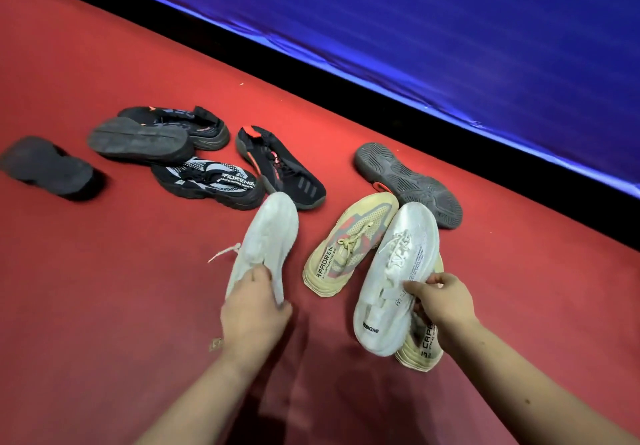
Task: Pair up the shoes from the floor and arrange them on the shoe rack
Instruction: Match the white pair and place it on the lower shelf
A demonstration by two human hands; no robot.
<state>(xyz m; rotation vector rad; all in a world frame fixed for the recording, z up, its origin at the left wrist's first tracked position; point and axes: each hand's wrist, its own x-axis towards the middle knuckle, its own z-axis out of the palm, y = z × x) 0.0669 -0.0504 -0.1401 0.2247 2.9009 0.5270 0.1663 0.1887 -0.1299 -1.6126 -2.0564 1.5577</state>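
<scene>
My left hand (254, 313) grips a white sneaker (268, 237) by its heel, its toe pointing away and a lace trailing left. A second white sneaker (398, 271) is held at its side by my right hand (440, 302). Under that sneaker lies a cream shoe (420, 347), mostly hidden. Another cream and red shoe (349, 244) sits on the red carpet (104, 289) between the two white ones. No shoe rack is in view.
Several dark shoes lie further back: a black and white one (211, 181), a black one with red trim (280, 167), two stacked black ones (156, 133), an overturned grey sole (408, 185) and a black shoe (48, 167) at far left. A blue wall (450, 29) runs behind.
</scene>
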